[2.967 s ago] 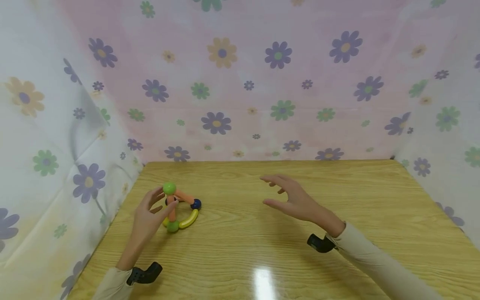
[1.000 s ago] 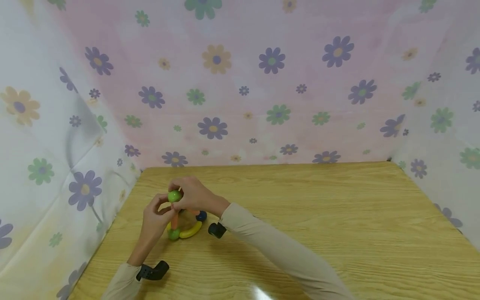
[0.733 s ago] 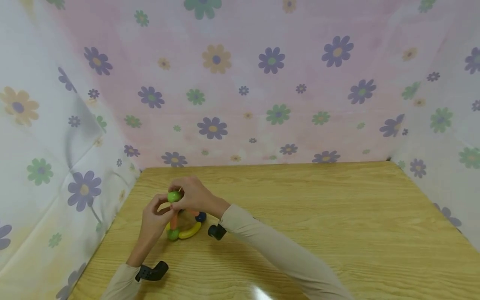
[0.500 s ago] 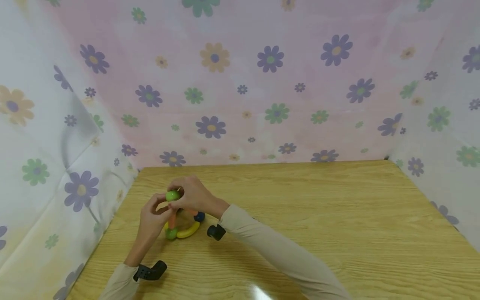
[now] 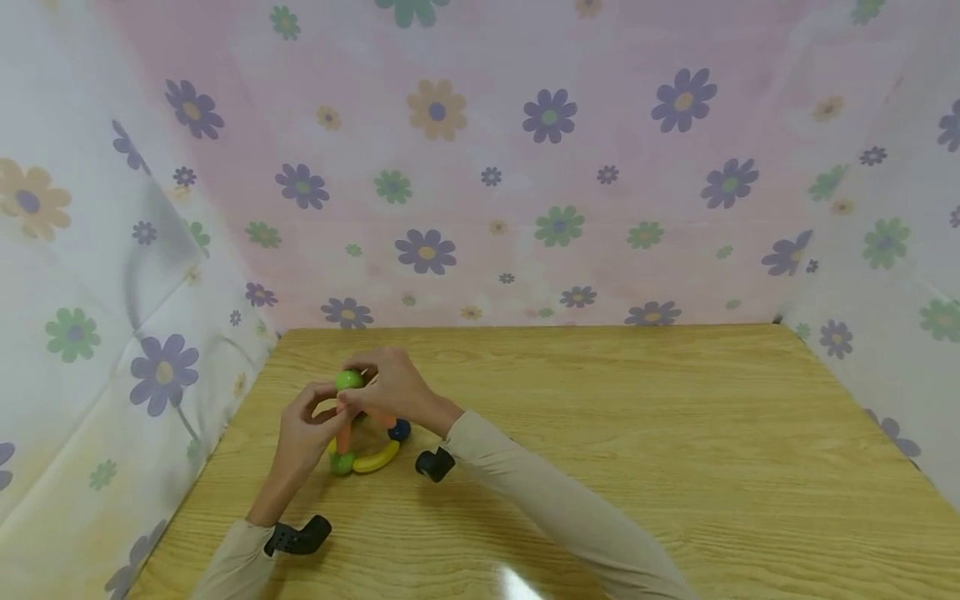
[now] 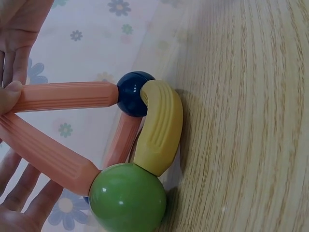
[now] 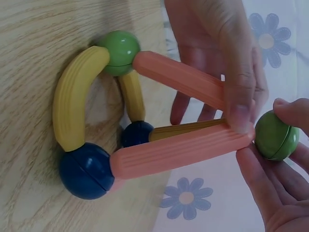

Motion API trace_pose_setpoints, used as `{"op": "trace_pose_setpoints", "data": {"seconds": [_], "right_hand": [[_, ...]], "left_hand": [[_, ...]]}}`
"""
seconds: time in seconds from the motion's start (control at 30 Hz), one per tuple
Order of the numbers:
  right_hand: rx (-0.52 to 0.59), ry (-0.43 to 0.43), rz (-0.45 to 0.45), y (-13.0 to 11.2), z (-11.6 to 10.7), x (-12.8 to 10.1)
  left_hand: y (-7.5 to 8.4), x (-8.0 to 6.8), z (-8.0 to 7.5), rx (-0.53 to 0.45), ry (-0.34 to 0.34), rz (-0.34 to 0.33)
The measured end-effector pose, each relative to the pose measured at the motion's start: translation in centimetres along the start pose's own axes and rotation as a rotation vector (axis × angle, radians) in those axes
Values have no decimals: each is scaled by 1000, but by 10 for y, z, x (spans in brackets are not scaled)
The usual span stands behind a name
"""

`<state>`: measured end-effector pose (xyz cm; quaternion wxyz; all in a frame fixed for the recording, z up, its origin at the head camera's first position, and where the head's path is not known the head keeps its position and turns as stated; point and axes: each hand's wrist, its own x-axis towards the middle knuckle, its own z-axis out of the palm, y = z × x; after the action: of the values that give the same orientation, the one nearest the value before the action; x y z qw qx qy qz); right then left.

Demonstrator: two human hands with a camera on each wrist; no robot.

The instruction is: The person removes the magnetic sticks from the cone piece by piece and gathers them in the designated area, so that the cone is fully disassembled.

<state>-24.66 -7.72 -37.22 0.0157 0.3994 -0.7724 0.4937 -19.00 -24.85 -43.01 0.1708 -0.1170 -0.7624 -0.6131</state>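
While you are working at the near left part of the wooden table point(image 5: 600, 417), your right hand point(image 5: 393, 390) is pinching the green top ball point(image 7: 276, 136) between curled fingertips, just off the ends of the sticks. Your left hand point(image 5: 303, 433) is curling its thumb and fingers round the tips of the orange sticks point(image 7: 181, 150) where they are meeting, steadying the apex.

To do this well, you are best keeping the left grip firm on the stick tips while lifting the ball straight away from them, so the base is not dragging or toppling.

You are handling a toy pyramid point(image 5: 363, 429) of rods and balls, standing on the table close to the flowered cloth wall point(image 5: 150, 275). Its base is lying flat: curved yellow pieces point(image 6: 159, 128) are linking a green ball point(image 6: 128, 198) and dark blue balls point(image 7: 87, 171). Straight ribbed orange sticks are rising from those balls and leaning together at the top. A black camera mount point(image 5: 296, 537) is sitting on each wrist.
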Motion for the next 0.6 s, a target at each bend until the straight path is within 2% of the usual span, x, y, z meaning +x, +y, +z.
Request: {"op": "trace_pose_setpoints", "data": {"seconds": [0.13,0.2,0.4,0.6], "right_hand": [[37,6,74,-2,-6,0],[36,6,80,-4,-10,-2],[34,4,51,-6,-22,-8],[17,13,38,1,-32,-19]], "left_hand": [[0,0,2,-3,7,-4],[-1,1,3,-2,1,-9],[7,0,3,8,-34,-23],[24,-2,6,31,-26,-17]]}}
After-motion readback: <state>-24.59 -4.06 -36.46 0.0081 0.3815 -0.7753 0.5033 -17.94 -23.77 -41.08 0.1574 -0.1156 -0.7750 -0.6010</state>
